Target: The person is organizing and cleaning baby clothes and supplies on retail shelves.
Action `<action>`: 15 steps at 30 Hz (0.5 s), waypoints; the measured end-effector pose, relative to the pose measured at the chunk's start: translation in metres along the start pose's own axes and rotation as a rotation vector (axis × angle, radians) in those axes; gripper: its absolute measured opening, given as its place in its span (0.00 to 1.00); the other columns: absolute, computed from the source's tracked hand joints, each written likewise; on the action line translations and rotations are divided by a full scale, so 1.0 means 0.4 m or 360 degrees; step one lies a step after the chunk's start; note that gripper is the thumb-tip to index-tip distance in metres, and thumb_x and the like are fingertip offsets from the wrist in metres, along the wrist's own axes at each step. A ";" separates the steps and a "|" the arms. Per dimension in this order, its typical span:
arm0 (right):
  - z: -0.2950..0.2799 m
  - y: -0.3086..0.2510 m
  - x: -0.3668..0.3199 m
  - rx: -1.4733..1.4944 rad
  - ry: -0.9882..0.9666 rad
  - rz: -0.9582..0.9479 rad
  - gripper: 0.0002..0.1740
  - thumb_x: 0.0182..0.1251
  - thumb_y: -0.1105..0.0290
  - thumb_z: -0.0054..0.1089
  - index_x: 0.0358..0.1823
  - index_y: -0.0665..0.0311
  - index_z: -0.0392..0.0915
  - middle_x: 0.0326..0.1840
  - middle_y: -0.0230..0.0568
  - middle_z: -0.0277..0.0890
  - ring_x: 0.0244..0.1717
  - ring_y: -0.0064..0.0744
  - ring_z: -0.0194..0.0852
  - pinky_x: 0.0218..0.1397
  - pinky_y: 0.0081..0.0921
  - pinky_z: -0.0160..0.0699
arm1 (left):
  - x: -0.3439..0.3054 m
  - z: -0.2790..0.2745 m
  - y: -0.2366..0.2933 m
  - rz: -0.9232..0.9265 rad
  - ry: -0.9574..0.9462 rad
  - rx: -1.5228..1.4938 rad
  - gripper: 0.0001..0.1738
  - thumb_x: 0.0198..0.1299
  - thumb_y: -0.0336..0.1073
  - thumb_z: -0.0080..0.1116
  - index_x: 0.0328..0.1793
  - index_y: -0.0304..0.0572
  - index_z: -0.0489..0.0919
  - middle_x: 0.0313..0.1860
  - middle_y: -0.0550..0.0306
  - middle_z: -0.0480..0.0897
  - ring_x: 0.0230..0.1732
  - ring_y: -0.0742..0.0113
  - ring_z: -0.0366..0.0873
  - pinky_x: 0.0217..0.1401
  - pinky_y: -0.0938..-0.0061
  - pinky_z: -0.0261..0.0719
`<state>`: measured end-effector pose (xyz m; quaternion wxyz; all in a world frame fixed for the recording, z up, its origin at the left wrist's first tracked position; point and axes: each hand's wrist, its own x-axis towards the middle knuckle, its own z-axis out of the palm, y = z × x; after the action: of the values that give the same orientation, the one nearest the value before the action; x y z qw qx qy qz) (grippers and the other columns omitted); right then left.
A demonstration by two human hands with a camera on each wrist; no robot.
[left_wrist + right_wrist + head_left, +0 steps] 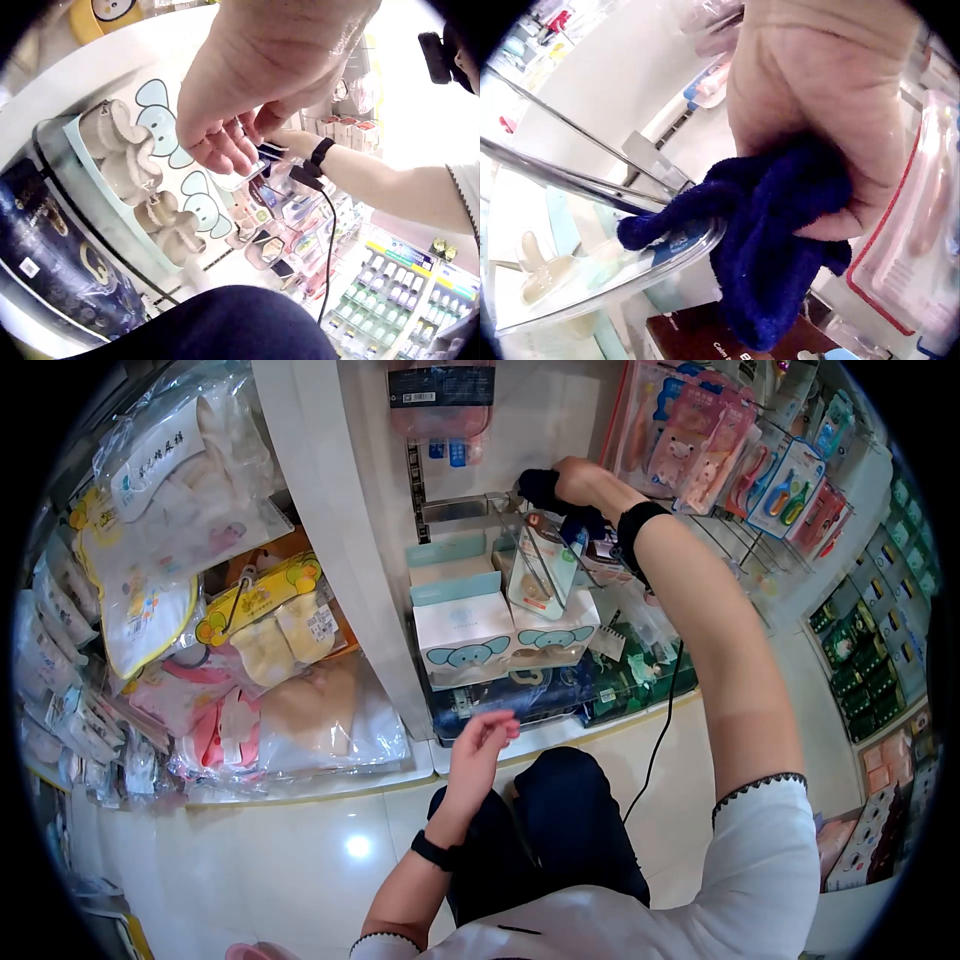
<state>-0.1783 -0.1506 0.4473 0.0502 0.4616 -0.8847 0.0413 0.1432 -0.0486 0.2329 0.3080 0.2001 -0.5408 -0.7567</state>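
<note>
state of the hands and of the held cloth at a shop shelf. the right hand [582, 480], reached out to the wire display rack, grips a dark blue cloth [761, 251]; the thumb curls over it at one side, while most of the other fingers are hidden by the folds. the left hand [480, 748] holds nothing; its fingers are loosely bent in front of the white boxes [463, 628] with elephant prints. the cloth hangs bunched beneath the right palm, beside the metal rods [568, 174] and above a dark brown box [694, 337]; one narrow end strays sideways across a clear-edged pack [679, 262], and whether it touches the pack cannot be told. handling, as judged from the surface: the cloth is likely light, soft and limp, with a short, fuzzy pile that gives good friction and little risk of slipping. it should not break, but it has no stiffness, so it folds wherever it is unsupported, and its loose end could snag on a rod. the best hold is a gathered fistful near the middle, with the trailing end tucked in; a light squeeze should suffice.
</note>
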 end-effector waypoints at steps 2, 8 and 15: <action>-0.018 -0.002 -0.024 0.0046 -0.0009 -0.0192 0.24 0.52 0.67 0.56 0.54 0.62 0.73 0.49 0.54 0.75 0.51 0.50 0.73 0.52 0.34 0.72 | 0.038 0.023 0.042 0.0041 -0.0001 -0.0039 0.13 0.64 0.29 0.46 0.53 0.36 0.73 0.44 0.55 0.79 0.44 0.71 0.76 0.49 0.79 0.71; -0.021 -0.087 -0.073 0.0215 0.0264 -0.0470 0.23 0.53 0.67 0.56 0.54 0.55 0.73 0.49 0.51 0.75 0.50 0.49 0.72 0.52 0.35 0.72 | 0.132 0.087 0.096 0.0183 -0.0031 -0.0212 0.15 0.66 0.34 0.47 0.56 0.37 0.71 0.50 0.55 0.76 0.45 0.71 0.75 0.49 0.78 0.73; 0.019 -0.217 -0.081 -0.0055 0.0471 -0.0699 0.21 0.54 0.69 0.54 0.51 0.43 0.75 0.49 0.41 0.72 0.52 0.43 0.70 0.53 0.36 0.72 | 0.221 0.121 0.175 0.0137 0.0120 -0.0598 0.22 0.67 0.43 0.46 0.61 0.38 0.63 0.45 0.51 0.74 0.40 0.69 0.75 0.45 0.75 0.74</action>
<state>-0.0893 -0.1747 0.4380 0.1947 0.6304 -0.7470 0.0814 0.0652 -0.0912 0.3178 0.3921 0.1441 -0.3862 -0.8224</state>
